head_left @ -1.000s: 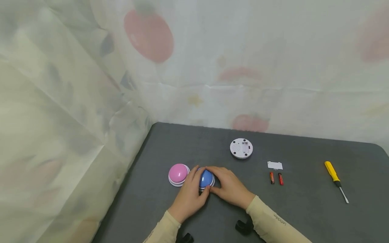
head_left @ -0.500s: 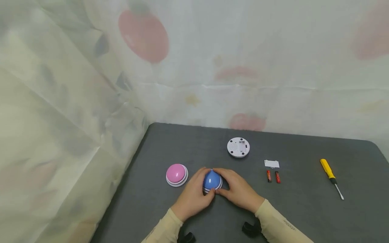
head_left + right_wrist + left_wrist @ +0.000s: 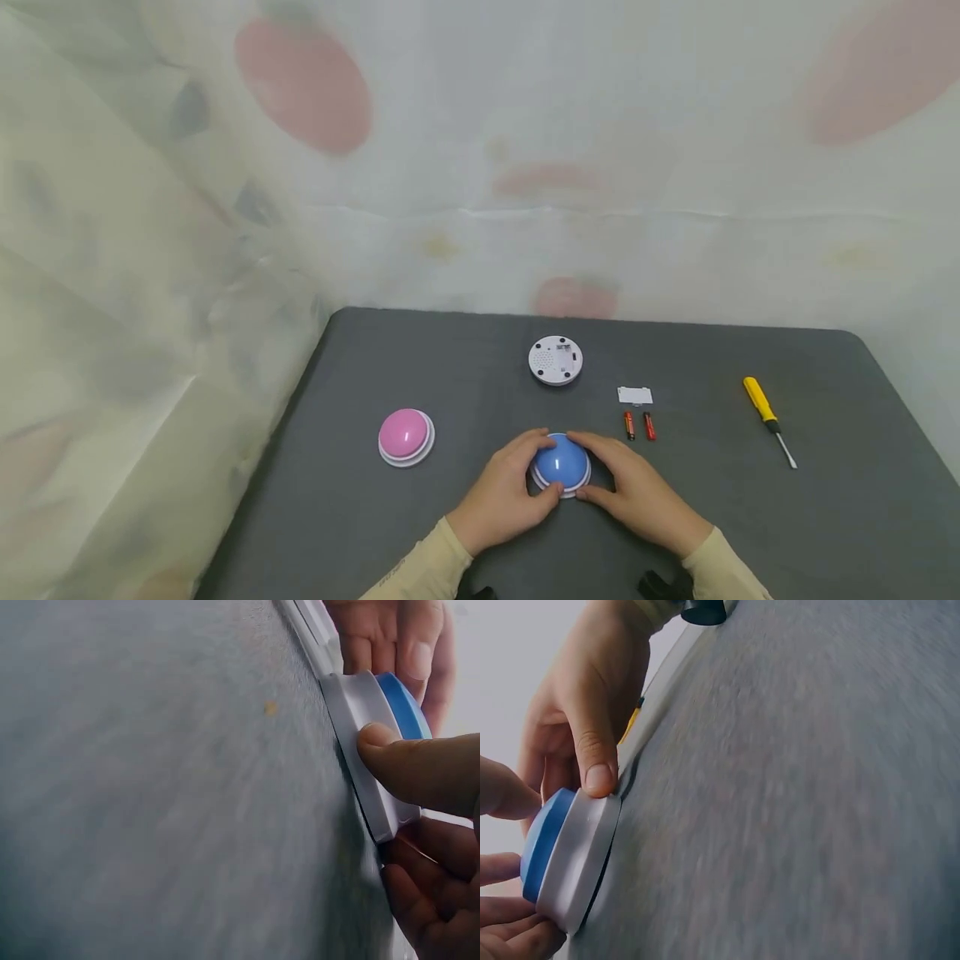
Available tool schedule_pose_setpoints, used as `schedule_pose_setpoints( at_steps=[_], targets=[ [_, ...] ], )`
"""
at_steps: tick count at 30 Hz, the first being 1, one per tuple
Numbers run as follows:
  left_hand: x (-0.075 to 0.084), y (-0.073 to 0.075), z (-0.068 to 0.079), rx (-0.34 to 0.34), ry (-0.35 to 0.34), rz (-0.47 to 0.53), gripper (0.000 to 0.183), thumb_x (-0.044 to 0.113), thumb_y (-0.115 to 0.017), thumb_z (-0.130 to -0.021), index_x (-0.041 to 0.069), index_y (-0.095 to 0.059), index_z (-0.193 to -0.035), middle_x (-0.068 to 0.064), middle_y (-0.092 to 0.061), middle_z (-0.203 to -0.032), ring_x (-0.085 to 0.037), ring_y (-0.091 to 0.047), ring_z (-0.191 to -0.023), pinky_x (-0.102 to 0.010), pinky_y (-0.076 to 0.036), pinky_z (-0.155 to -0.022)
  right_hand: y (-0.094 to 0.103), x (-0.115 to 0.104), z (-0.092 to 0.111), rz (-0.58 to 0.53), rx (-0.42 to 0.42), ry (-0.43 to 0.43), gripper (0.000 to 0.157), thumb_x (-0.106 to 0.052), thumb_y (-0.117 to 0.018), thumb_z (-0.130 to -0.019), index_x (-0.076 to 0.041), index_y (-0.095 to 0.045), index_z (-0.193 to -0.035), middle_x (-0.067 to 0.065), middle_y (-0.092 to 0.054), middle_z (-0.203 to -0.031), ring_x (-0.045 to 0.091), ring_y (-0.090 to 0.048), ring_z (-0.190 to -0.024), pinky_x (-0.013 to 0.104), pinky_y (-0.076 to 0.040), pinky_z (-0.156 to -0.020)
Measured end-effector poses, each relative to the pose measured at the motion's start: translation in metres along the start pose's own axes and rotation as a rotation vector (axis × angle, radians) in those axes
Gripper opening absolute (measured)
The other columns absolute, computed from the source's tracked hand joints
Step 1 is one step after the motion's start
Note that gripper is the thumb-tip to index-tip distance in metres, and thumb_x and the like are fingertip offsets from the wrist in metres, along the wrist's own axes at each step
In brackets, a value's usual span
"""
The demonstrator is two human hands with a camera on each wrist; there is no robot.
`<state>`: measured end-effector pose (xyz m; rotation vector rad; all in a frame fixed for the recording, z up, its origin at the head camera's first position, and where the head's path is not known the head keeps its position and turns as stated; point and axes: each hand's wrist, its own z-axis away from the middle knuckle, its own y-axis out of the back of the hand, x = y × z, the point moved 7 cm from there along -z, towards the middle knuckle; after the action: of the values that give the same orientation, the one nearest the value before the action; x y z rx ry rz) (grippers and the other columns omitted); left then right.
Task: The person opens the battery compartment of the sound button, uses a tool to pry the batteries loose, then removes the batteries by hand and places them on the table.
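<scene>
A blue domed push button (image 3: 562, 461) with a white round base sits low over the dark table, between my two hands. From its left side my left hand (image 3: 512, 490) grips it, thumb at the near edge and fingers at the far edge. My right hand (image 3: 643, 497) holds the opposite side in the same way. In the right wrist view the right thumb (image 3: 409, 765) presses the white base (image 3: 364, 712). The left wrist view shows the blue dome (image 3: 544, 844) facing away from the table. A pink push button (image 3: 403, 433) stands apart to the left.
An upturned white button (image 3: 556, 360) lies farther back, its battery compartment uncovered. Right of it are a white battery cover (image 3: 634, 395) and two red batteries, one left (image 3: 629, 426) and one right (image 3: 649, 426). A yellow-handled screwdriver (image 3: 761, 404) lies far right.
Both hands have slid the blue button rightward and slightly nearer, away from the pink one, which it was close beside. The head view has turned right, so the other things appear farther left.
</scene>
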<state>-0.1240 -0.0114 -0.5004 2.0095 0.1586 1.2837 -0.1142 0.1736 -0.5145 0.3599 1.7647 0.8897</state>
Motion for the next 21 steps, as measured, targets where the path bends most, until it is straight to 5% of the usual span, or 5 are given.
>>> schedule_pose_setpoints(
  at_steps=[11, 21],
  targets=[
    [0.004, -0.020, 0.007, -0.022, -0.111, -0.006, 0.060, 0.019, -0.089, -0.092, 0.008, -0.066, -0.146, -0.013, -0.060, -0.155, -0.025, -0.058, -0.143, -0.042, -0.050, -0.116, 0.012, 0.017, 0.026, -0.017, 0.011, 0.019, 0.082, -0.025, -0.094, -0.088, -0.027, -0.055, -0.160, -0.006, -0.060, -0.156, 0.022, -0.059, -0.142, 0.050, -0.053, -0.112],
    [-0.008, -0.027, 0.006, -0.027, -0.118, 0.025, 0.069, 0.022, -0.095, -0.087, 0.013, -0.062, -0.148, -0.008, -0.057, -0.158, -0.023, -0.054, -0.146, -0.043, -0.047, -0.119, 0.013, 0.021, 0.026, -0.038, 0.001, -0.002, 0.080, -0.028, -0.093, -0.090, -0.028, -0.055, -0.161, -0.006, -0.058, -0.158, 0.023, -0.057, -0.144, 0.056, -0.052, -0.112]
  ],
)
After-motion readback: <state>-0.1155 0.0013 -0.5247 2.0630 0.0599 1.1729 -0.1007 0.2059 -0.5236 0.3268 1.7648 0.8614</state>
